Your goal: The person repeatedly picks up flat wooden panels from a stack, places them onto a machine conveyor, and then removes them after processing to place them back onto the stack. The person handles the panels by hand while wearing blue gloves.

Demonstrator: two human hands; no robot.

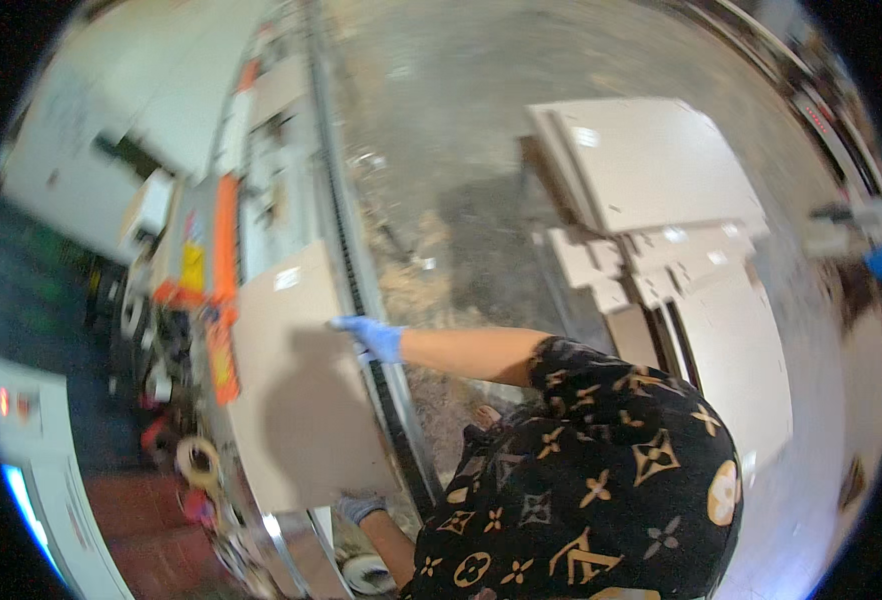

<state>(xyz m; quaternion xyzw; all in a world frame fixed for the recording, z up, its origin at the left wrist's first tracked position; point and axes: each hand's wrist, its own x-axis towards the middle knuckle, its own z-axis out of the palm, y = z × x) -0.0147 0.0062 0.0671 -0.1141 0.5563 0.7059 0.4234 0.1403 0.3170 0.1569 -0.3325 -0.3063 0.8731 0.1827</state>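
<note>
A big flat board lies on a long machine. The right hand, in a blue glove, touches its side. The left hand is at its bottom corner. I cannot tell if either grip is closed. More boards sit in stacks.

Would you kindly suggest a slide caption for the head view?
Gloved right hand and left hand at the edges of a pale board on a machine, stacked boards to the right.

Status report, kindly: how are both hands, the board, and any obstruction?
Right hand at long edge of board, left hand at lower end. Board lies along machine; white label on top. No obstruction seen.
</note>
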